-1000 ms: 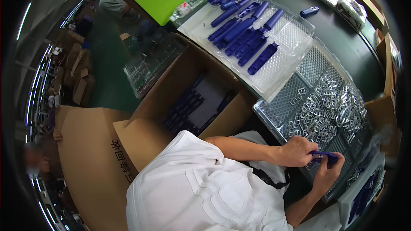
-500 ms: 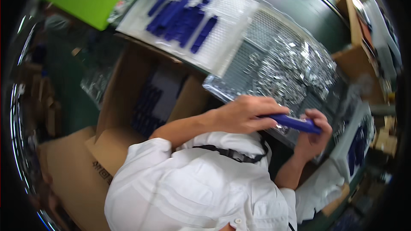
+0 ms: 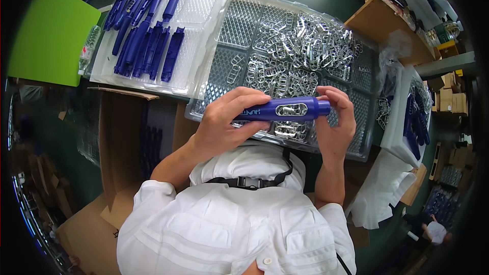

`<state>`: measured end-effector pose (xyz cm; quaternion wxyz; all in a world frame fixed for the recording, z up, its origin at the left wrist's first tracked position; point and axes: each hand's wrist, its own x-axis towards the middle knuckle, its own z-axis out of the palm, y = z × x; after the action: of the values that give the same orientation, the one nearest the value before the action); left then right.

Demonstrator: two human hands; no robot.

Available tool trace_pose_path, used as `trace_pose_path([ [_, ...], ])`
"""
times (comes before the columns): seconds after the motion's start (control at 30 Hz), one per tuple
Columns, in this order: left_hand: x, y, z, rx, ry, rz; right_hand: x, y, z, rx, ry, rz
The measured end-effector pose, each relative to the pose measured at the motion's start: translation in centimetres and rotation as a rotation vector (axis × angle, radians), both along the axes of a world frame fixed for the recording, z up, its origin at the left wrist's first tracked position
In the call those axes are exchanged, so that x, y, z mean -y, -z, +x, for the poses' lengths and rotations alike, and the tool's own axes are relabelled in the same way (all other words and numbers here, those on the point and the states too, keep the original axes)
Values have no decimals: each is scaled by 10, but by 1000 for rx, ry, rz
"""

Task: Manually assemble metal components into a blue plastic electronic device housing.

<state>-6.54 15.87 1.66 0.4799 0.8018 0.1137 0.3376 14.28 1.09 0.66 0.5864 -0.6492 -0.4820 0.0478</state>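
A dark blue plastic tube (image 3: pixel 266 110) lies level across my front, above the edge of a clear compartment tray (image 3: pixel 218 75). My left hand (image 3: pixel 216 122) is closed round its left part, fingers over the top and thumb below. My right hand (image 3: pixel 337 122) grips the narrower right end between fingers and thumb. An oval silver frame (image 3: pixel 292 105) surrounds a window in the tube's upward side, and shiny metal shows inside it. Heaps of small silver oval frames (image 3: pixel 318 40) fill several compartments beyond my hands.
Left of the frames, a white tray (image 3: pixel 196 25) carries several blue half-shells (image 3: pixel 173 53), with a bottle (image 3: pixel 89 50) and green board (image 3: pixel 51 35) beside it. Open cardboard box (image 3: pixel 116 142) at lower left. Right: a foam-lined container (image 3: pixel 397 135) of blue parts (image 3: pixel 416 117) and a brown box (image 3: pixel 374 7).
My view has turned, and the trays now sit further left. The tube has gone from slanted to level, turning its oval frame into view. Both hands still hold it.
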Motion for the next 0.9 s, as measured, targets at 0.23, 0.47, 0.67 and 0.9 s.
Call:
trace_pose_path([
  [0.23, -25, -16, 43, -19, 67, 234, 37, -1, 20, 42, 122, -84],
  [0.47, -59, -36, 84, -113, 116, 639, 88, -3, 30, -8, 262, -161],
  [0.67, -107, -25, 130, -114, 61, 592, 132, 0, 22, 17, 440, -229],
  [0.9, -196, 10, 158, -263, -76, 33, 141, 11, 24, -180, 434, -307],
])
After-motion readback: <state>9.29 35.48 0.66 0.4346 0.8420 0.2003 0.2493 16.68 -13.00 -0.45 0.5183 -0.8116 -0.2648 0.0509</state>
